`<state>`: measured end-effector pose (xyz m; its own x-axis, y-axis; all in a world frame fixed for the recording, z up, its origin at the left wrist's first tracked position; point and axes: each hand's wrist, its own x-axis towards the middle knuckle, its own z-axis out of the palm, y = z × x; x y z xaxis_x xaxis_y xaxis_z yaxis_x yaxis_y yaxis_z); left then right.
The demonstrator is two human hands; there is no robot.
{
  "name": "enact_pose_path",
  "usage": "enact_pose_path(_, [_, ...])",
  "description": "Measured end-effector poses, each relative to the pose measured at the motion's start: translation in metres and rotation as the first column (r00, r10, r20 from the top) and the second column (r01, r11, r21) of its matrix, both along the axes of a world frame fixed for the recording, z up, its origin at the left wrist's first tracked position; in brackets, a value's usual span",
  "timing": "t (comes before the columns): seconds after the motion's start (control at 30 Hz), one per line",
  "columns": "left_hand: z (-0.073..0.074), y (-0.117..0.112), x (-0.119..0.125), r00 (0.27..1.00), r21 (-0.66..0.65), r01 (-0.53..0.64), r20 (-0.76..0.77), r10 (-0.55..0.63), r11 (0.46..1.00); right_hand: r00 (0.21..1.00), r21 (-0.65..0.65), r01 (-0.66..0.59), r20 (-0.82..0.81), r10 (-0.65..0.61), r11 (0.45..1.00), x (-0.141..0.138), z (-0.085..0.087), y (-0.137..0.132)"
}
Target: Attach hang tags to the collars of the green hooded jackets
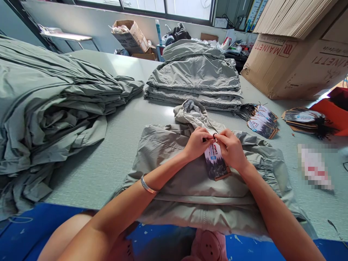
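As the left hand [197,143] and the right hand [231,150] meet at the fingertips, a printed hang tag [214,161] hangs down between them, showing a forest picture, with a brown strip along its lower edge. Both hands are closed in a tight pinch at the tag's top end, where a small dark loop shows; exactly what they grip is too small to tell. The tag lies against a folded grey-green jacket [195,181], just below its bunched hood [191,114].

The tag looks light and fairly stiff, and any fine cord on it would be fiddly, best taken between fingertip and thumb near the top. The jacket's soft, smooth fabric seems likely to slide and crease, so it would be better lifted by its folded edges.

Beyond the jacket sits a neat stack of similar jackets [194,78], and to its left lies a much larger heap of them [54,108]. To its right are tag bundles with black strings [262,121], then a second bundle [301,117] and a pixelated card [315,166]. Further right and behind, a large Mainetti cardboard carton [288,69] stands at the table's far corner.
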<state>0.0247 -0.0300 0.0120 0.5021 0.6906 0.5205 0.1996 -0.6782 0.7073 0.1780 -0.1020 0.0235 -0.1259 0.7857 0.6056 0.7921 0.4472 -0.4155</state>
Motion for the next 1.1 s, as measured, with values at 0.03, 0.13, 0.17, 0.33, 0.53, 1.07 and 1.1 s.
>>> enact_pose_path(0.03, [0.0006,-0.0003,-0.0001,1.000,-0.009,0.001,-0.002,-0.001,1.000,1.000,0.005,-0.001,-0.027,0.001,1.000,0.0004,-0.0002,0.0003])
enact_pose_path(0.13, [0.0030,-0.0013,-0.0002,1.000,-0.040,0.008,-0.011,-0.009,0.999,0.994,0.018,0.001,-0.114,0.002,1.000,0.0021,-0.0008,0.0012])
enact_pose_path(0.17, [0.0038,-0.0015,-0.0002,1.000,-0.049,0.011,-0.014,-0.011,0.999,0.992,0.021,0.000,-0.128,0.003,1.000,0.0025,-0.0010,0.0013])
enact_pose_path(0.33, [0.0062,-0.0016,-0.0003,1.000,-0.073,0.015,-0.021,-0.016,0.997,0.991,0.028,-0.032,-0.128,0.036,0.999,0.0032,-0.0018,0.0020])
enact_pose_path(0.53, [0.0075,-0.0024,-0.0010,0.999,-0.082,0.010,-0.030,-0.012,0.997,0.988,0.027,-0.066,-0.135,0.069,0.997,0.0046,-0.0029,0.0035])
enact_pose_path(1.07, [0.0099,-0.0032,-0.0034,0.999,-0.198,0.032,0.003,-0.032,0.980,0.972,-0.028,-0.083,-0.224,0.075,0.996,0.0021,-0.0001,0.0028])
enact_pose_path(1.1, [0.0098,-0.0033,-0.0035,0.999,-0.199,0.037,0.007,-0.036,0.979,0.971,-0.037,-0.081,-0.230,0.071,0.996,0.0020,0.0002,0.0027])
